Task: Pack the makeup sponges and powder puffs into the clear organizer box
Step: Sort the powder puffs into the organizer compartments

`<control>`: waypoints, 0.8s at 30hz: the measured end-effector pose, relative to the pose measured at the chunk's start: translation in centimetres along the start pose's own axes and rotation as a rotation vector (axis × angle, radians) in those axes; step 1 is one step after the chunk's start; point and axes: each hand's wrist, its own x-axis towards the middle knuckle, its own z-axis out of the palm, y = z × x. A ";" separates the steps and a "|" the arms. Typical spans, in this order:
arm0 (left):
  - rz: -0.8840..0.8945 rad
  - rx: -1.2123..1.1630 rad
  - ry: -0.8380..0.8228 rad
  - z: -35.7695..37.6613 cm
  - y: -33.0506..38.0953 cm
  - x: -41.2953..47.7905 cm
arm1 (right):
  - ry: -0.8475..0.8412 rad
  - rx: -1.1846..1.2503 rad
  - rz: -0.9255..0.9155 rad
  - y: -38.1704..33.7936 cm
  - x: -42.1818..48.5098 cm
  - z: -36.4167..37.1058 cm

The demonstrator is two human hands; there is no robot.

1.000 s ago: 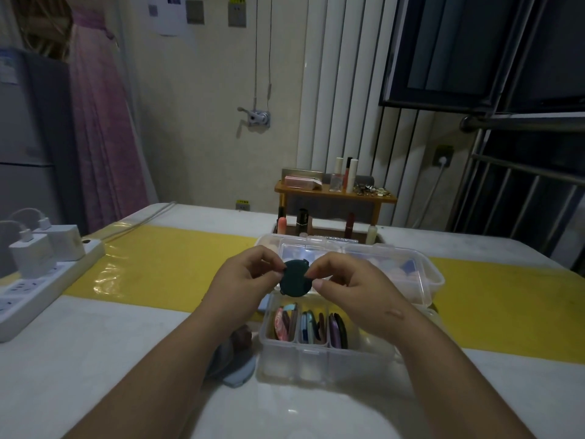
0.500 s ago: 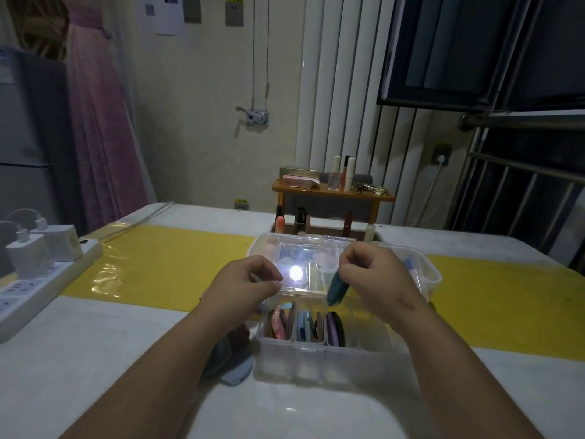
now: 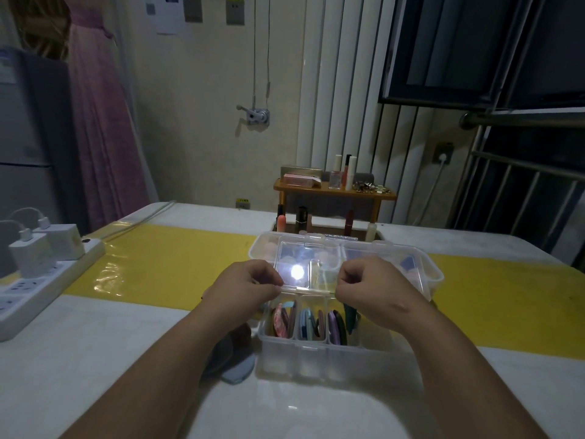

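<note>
Clear organizer box (image 3: 316, 359) sits on the desk (image 3: 95, 359), near edge toward the viewer, its lid (image 3: 304, 258) swung open and tilted up at the back, catching a bright glare spot. Front row is divided into compartments: pink puffs (image 3: 278, 323) stand on edge in the leftmost, blue ones (image 3: 305, 324) next, purple and dark ones (image 3: 333, 324) in the third.

Dark teal puff (image 3: 349, 315) is upright in the compartment to the right of those, its top hidden under the right hand (image 3: 376, 293). That hand's fingers are curled in tight; cannot tell whether they pinch the puff.

Left hand (image 3: 247, 288) hovers at the lid's near left corner, fingers curled, thumb against forefinger, nothing visibly held.

More puffs, grey-blue (image 3: 239, 370), lie on the desk just left of the box, partly behind the left forearm. A second clear box (image 3: 424, 274) stands right behind the first. Wooden shelf (image 3: 335, 193) with cosmetics at the far edge. Power strip (image 3: 38, 289) with white chargers far left.
</note>
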 end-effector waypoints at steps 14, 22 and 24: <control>0.001 -0.007 0.006 0.0 -0.4 0.2 | -0.116 -0.174 0.071 -0.6 -0.3 -0.4; 0.016 -0.064 0.029 0.1 -0.1 0.1 | -0.146 -0.200 0.136 -0.7 -0.3 -0.5; 0.015 -0.077 0.034 0.0 -0.1 0.1 | -0.158 -0.226 0.165 -0.8 -0.3 -0.5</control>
